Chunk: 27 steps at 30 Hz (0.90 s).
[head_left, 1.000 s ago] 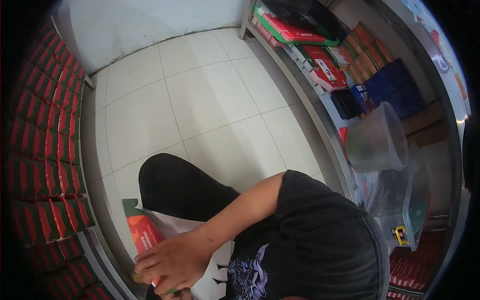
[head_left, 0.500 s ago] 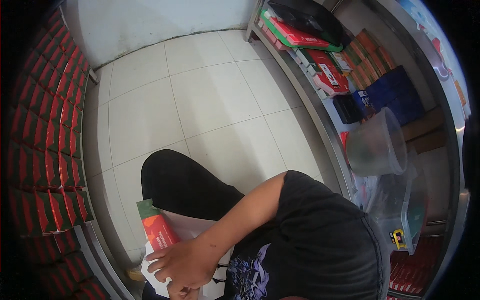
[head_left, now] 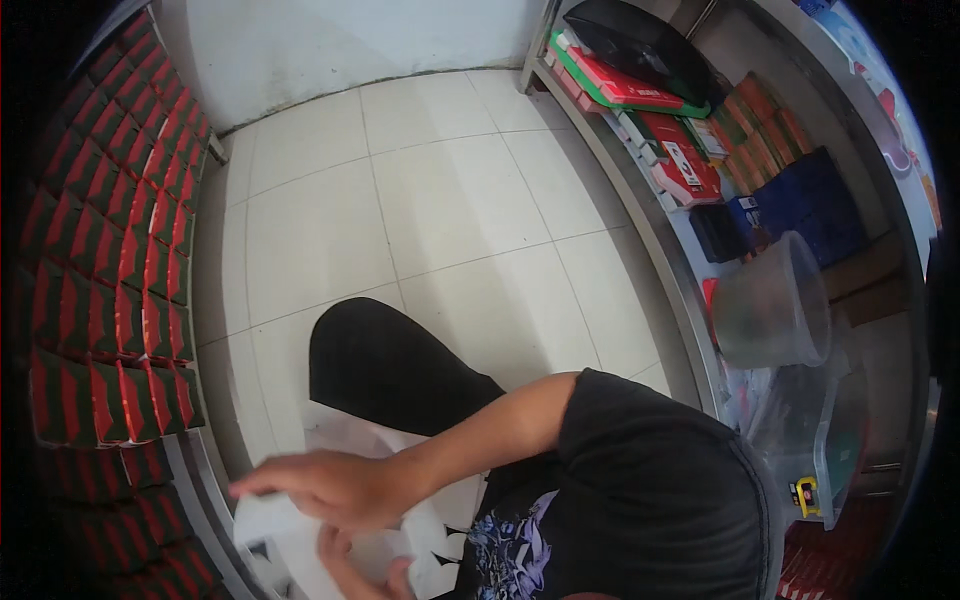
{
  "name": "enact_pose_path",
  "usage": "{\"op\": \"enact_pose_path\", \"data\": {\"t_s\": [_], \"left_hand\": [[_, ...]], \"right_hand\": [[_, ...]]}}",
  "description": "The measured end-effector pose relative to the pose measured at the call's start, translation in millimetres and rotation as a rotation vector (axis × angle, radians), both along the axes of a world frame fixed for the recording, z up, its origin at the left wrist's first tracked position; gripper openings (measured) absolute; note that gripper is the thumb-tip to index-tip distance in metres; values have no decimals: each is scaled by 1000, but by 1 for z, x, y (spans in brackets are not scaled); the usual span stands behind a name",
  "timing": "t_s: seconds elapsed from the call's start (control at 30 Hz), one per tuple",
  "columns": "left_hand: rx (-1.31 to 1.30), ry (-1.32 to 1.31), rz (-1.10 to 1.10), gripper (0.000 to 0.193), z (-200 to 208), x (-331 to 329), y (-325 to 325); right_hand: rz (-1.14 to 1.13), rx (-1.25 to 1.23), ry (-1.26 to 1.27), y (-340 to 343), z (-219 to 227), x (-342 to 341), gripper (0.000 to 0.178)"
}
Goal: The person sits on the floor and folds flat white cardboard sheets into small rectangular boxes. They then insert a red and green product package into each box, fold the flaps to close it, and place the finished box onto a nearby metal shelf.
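Note:
A white cardboard carton [head_left: 275, 515], folded and partly blurred, lies at my lap near the lower edge. My right hand [head_left: 340, 485] reaches across from the right with its fingers bent over the carton's upper edge, gripping it. Below it, my left hand [head_left: 365, 575] comes up from the lower edge. Its finger and thumb stand apart against the white board, and the rest is cut off by the picture's edge. Dark trousers [head_left: 385, 365] cover my raised knee just beyond the carton.
At left, a rack holds stacked red and green cartons [head_left: 120, 310]. On the right, a metal shelf [head_left: 640, 215] carries a black tray [head_left: 640, 55], red packages [head_left: 685, 160], a clear bucket [head_left: 775, 305] and a clear bin [head_left: 800, 450]. Pale tiles [head_left: 320, 230] cover the floor.
The carton's red and green printed face has turned out of sight, and white board shows instead. My right hand has moved up and left; my left hand shows more. The whole view has shifted slightly.

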<state>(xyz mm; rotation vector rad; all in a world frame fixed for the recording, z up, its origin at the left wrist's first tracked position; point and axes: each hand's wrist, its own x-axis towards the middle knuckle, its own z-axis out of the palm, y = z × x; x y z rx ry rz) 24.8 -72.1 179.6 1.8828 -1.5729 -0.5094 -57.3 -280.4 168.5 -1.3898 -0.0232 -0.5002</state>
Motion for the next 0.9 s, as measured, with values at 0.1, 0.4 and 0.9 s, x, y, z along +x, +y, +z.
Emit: {"op": "enact_pose_path", "data": {"t_s": [0.1,0.4,0.9], "left_hand": [[-311,1315,627,80,4,22,16],[-599,1297,739,48,-12,15,2],[-709,854,1038,48,23,2,-29]], "right_hand": [[267,-361,-189,11,21,-4,40],[-220,-461,-393,37,11,5,43],[-529,-794,-703,14,31,33,42]]}}
